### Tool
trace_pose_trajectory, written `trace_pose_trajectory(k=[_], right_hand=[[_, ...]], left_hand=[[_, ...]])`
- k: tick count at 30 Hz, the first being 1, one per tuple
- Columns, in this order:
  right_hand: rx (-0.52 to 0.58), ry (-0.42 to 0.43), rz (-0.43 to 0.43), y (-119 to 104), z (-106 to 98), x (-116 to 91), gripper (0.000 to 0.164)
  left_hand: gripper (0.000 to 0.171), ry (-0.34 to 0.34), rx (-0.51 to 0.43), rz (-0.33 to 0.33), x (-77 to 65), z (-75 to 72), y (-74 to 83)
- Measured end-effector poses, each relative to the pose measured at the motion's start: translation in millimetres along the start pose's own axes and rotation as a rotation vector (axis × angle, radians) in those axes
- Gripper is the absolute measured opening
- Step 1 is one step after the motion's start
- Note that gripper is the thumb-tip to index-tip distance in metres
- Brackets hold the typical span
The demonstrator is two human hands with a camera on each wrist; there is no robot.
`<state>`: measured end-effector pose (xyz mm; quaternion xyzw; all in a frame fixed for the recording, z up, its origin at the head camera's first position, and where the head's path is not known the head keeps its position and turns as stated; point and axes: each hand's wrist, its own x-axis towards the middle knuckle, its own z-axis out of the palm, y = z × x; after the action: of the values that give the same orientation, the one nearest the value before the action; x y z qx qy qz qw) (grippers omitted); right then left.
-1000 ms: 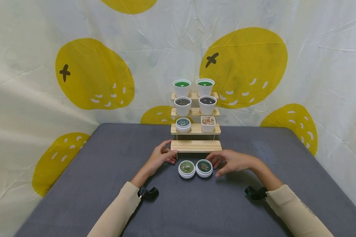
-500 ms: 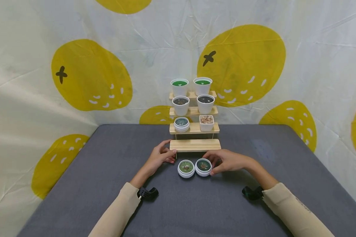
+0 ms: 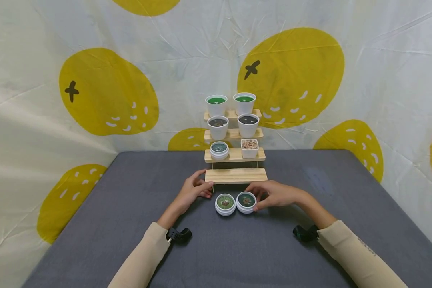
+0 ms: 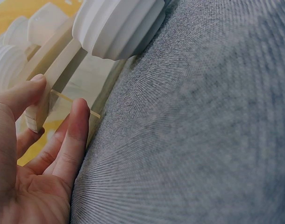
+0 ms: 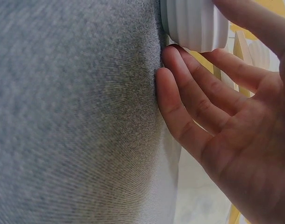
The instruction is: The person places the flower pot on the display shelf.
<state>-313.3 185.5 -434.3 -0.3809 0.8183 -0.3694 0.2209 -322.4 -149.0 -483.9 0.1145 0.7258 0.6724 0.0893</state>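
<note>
My left hand (image 3: 191, 191) pinches the left end of a stepped wooden display stand (image 3: 236, 176) at its lowest shelf. In the left wrist view the thumb lies against the shelf's edge, with a fingertip on the opposite side. Two low, round white pots stand side by side on the table before the stand. The left pot (image 3: 225, 204) has a mottled green top, the right pot (image 3: 246, 202) a dark green one. My right hand (image 3: 278, 193) holds the right pot by its side between thumb and fingers; in the right wrist view its ribbed wall (image 5: 196, 23) shows.
The upper shelves carry two cups with bright green tops (image 3: 216, 105), two with dark tops (image 3: 218, 127), a round blue-green pot (image 3: 219, 151) and a square pot (image 3: 249, 148) of beige bits. A grey cloth (image 3: 223, 252) covers the table; a patterned curtain (image 3: 198, 60) hangs behind.
My right hand has moved left from beside the dark green pot and closed its thumb and fingers on it. The left hand keeps its place on the stand. The head view has shifted slightly.
</note>
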Motion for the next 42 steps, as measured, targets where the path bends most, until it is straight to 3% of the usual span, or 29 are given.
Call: trace_pose_trajectory(k=[20,33,42], right_hand=[[0.002,0.008,0.035,3,3,5,0.051],[0.006,0.118,0.016,12,19,18,0.044],[0.012,0.12,0.026,11,20,17,0.045]], left_hand=[[0.072,0.006,0.024,0.001,2.6,-0.9,-3.7],[0.073,0.015,0.034,-0.001,3.2,-1.3,-3.1],[0.073,0.01,0.025,-0.007,4.6,-1.2,-4.4]])
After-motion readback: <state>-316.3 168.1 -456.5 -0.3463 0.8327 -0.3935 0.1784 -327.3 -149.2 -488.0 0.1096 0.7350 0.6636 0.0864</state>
